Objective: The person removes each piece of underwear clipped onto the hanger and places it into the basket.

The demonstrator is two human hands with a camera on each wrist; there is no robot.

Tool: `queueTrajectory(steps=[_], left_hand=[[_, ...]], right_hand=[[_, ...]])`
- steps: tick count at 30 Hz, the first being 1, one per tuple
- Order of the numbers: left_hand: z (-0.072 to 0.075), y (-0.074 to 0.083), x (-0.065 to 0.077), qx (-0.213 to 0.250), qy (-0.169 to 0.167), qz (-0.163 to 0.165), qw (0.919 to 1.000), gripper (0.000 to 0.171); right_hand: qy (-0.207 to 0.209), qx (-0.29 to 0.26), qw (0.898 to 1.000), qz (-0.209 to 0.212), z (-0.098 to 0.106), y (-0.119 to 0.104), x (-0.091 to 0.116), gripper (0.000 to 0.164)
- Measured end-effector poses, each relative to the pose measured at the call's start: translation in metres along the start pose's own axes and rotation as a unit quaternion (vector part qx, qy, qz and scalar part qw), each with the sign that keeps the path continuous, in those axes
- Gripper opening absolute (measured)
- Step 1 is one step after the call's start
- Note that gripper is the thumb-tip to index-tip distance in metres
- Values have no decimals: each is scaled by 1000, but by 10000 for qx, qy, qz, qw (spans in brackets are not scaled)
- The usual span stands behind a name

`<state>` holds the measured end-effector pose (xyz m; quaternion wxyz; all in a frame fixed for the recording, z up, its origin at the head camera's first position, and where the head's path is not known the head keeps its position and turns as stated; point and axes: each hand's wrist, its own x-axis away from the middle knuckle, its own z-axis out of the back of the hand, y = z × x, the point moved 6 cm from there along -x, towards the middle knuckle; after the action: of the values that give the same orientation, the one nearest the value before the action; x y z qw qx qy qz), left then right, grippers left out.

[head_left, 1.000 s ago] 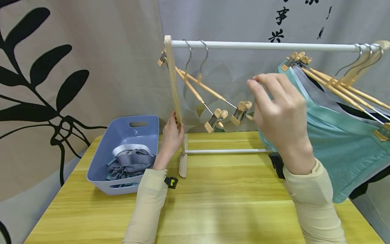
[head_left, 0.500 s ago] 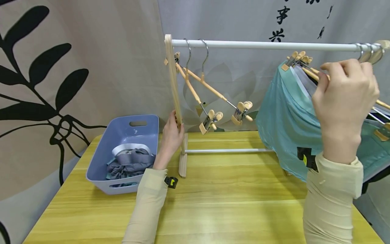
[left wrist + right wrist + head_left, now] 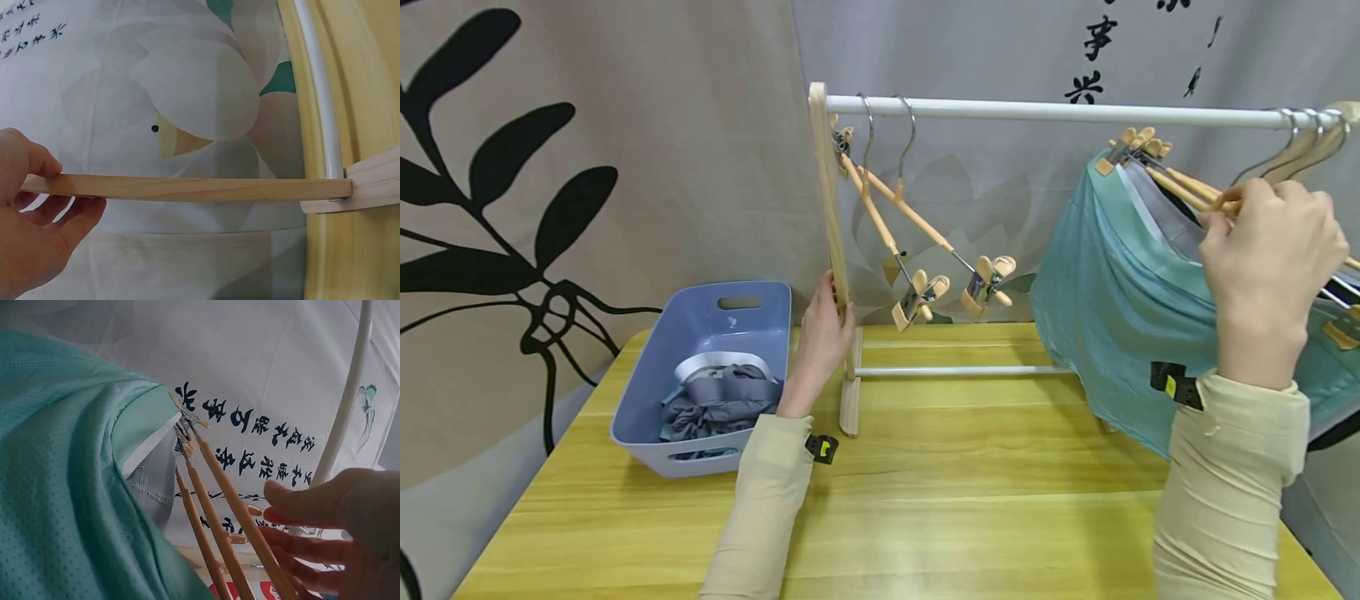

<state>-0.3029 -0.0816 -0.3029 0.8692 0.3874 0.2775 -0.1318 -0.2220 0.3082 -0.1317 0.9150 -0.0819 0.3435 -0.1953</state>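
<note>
My left hand grips the upright wooden post of a clothes rack. The left wrist view shows thumb and fingers either side of this post. At the rack's right end, my right hand is at the nearest wooden clip hanger. In the right wrist view, the thumb and fingers of this hand are apart beside the hanger bar, fingertips close to its neck. Teal shorts hang from the clips, grey cloth behind them. In the head view my hand hides part of the hangers.
Two bare clip hangers hang at the left end of the white rail. A blue basket holding crumpled grey clothing stands left on the wooden table. A white lower bar crosses behind.
My right hand has moved right, from the rack's middle to the loaded hangers, then slightly down. The bare hangers have swung a little. My left hand has stayed on the post.
</note>
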Motion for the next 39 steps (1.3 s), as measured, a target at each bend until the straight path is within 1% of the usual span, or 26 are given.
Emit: queueTrajectory(steps=[4, 9, 13, 19, 25, 31, 39], left_hand=[[0, 1, 0, -21, 28, -18, 10000, 50], [1, 1, 1, -47, 70, -57, 9999, 50], [1, 1, 1, -70, 91, -54, 9999, 50], [0, 0, 2, -83, 70, -16, 9999, 48], [0, 0, 2, -56, 81, -28, 9999, 48], [-1, -1, 1, -46, 82, -18, 10000, 47], [0, -1, 2, -73, 127, -75, 9999, 48]], right_hand=[[-66, 99, 9999, -31, -3, 3, -1, 32], [-238, 252, 9990, -270, -8, 9, 0, 30], [-181, 160, 9994, -266, -12, 13, 1, 30], [205, -220, 9995, -83, -12, 14, 3, 30], [549, -327, 9980, 20, -8, 13, 4, 29], [776, -511, 9957, -39, -5, 10, 5, 29], [1179, -759, 9901, 97, 3, 6, 11, 27]])
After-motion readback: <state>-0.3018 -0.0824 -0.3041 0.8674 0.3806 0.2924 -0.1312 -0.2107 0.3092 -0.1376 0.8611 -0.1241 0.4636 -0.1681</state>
